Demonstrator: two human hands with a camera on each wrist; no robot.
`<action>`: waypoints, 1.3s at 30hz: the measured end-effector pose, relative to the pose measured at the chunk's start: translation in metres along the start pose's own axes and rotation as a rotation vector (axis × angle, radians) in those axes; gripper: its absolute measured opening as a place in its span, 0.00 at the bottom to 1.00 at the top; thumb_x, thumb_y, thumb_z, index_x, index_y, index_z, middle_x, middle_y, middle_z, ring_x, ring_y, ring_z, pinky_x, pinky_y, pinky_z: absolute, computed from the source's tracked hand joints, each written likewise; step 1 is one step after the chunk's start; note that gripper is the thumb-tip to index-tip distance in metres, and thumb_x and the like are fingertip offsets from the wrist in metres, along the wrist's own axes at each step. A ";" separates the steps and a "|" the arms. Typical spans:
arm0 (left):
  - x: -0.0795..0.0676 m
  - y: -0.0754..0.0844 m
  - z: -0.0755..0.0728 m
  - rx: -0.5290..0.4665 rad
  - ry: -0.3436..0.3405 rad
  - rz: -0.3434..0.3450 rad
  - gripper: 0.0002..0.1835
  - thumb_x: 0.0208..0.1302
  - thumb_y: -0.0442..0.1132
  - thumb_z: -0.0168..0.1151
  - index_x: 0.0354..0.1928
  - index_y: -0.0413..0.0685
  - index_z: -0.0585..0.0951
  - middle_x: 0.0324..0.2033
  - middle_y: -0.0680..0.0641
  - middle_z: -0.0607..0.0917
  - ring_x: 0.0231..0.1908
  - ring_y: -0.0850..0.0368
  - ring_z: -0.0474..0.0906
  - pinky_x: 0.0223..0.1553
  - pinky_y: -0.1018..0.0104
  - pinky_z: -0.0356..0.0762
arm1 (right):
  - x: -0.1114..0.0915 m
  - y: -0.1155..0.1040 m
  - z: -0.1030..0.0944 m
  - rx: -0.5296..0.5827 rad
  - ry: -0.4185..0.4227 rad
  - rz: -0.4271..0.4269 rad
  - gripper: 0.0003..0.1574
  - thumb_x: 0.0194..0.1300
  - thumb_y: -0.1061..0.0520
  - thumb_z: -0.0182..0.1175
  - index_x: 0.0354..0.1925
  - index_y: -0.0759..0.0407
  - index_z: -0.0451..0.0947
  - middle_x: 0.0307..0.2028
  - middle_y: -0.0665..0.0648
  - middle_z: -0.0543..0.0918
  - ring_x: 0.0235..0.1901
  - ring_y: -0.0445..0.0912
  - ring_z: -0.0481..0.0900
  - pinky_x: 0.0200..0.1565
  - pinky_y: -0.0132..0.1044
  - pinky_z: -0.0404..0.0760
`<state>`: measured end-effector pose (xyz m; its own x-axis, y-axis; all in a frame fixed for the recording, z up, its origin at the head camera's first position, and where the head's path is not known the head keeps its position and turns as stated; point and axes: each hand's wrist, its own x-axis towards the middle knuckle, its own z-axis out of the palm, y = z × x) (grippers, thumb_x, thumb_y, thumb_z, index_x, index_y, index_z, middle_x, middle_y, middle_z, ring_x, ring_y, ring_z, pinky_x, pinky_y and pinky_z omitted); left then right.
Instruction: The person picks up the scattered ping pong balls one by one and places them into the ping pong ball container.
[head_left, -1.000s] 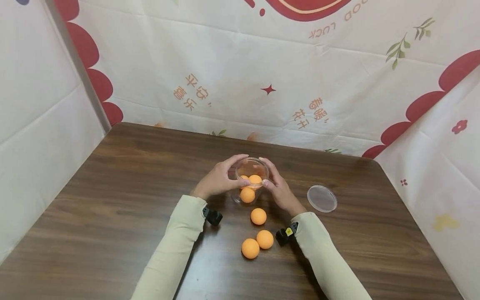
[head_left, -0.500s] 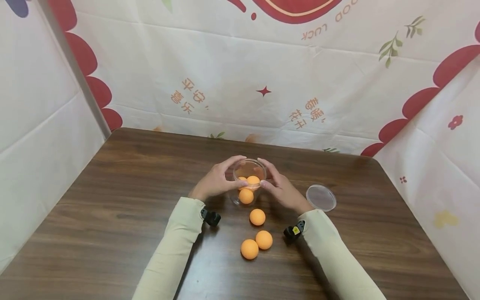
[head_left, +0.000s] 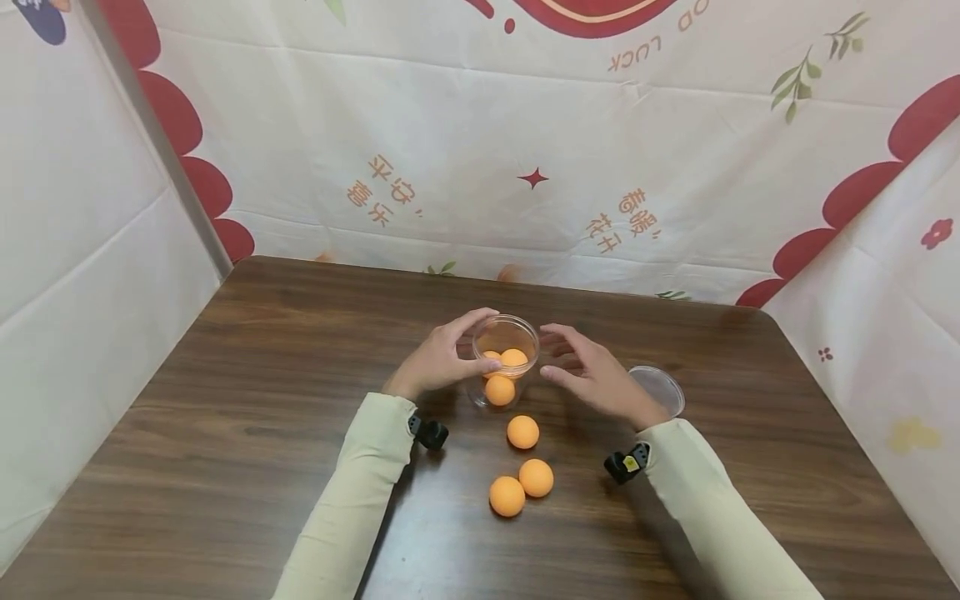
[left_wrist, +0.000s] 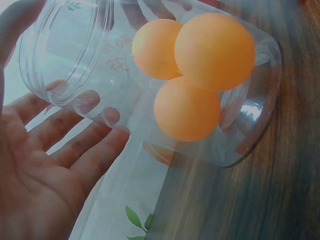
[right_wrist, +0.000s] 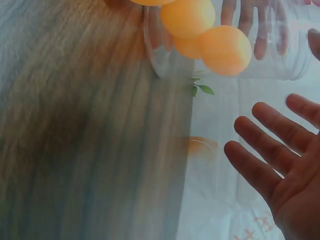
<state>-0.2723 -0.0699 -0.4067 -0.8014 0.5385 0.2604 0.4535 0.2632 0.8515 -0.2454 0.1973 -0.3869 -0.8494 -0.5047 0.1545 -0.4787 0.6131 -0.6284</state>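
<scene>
Right hand (head_left: 603, 382) had come off the clear jar (head_left: 506, 333) since the earlier frame, shifting rightward; its fingers were spread and relaxed, holding nothing, just beside the jar. Left hand (head_left: 438, 362) gripped the jar's left side, fingers and thumb curled round it near the rim. Jar stood upright on the counter (head_left: 300, 383), mouth uncovered, three orange balls (left_wrist: 215, 52) inside. Three loose balls (head_left: 522, 432) lay on the near side: two touching, the third slightly apart, closer to the jar. Clear round lid (head_left: 662, 390) lay flat to the right, partly hidden by the right wrist.
</scene>
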 end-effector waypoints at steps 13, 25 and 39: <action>0.001 0.002 0.002 -0.036 -0.001 -0.011 0.36 0.58 0.41 0.68 0.68 0.53 0.64 0.65 0.47 0.71 0.65 0.45 0.67 0.58 0.54 0.73 | -0.013 -0.016 -0.012 -0.219 0.048 -0.165 0.32 0.57 0.47 0.68 0.57 0.53 0.72 0.52 0.55 0.80 0.48 0.51 0.80 0.48 0.49 0.80; 0.001 0.003 0.001 -0.029 -0.004 -0.019 0.38 0.58 0.42 0.69 0.69 0.52 0.64 0.66 0.47 0.70 0.65 0.50 0.67 0.58 0.52 0.73 | -0.023 -0.033 0.000 -0.360 -0.055 -0.200 0.27 0.59 0.43 0.66 0.54 0.50 0.76 0.50 0.51 0.81 0.48 0.46 0.81 0.46 0.45 0.80; -0.002 -0.001 0.002 -0.048 -0.042 -0.018 0.39 0.60 0.45 0.66 0.71 0.51 0.61 0.67 0.44 0.69 0.65 0.46 0.67 0.60 0.53 0.72 | -0.022 -0.032 0.021 -0.407 -0.170 -0.202 0.25 0.61 0.44 0.64 0.54 0.51 0.76 0.51 0.50 0.80 0.45 0.44 0.81 0.42 0.44 0.81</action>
<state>-0.2701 -0.0700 -0.4085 -0.7921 0.5670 0.2261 0.4187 0.2351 0.8772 -0.2063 0.1759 -0.3863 -0.6981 -0.7097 0.0946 -0.7075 0.6634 -0.2438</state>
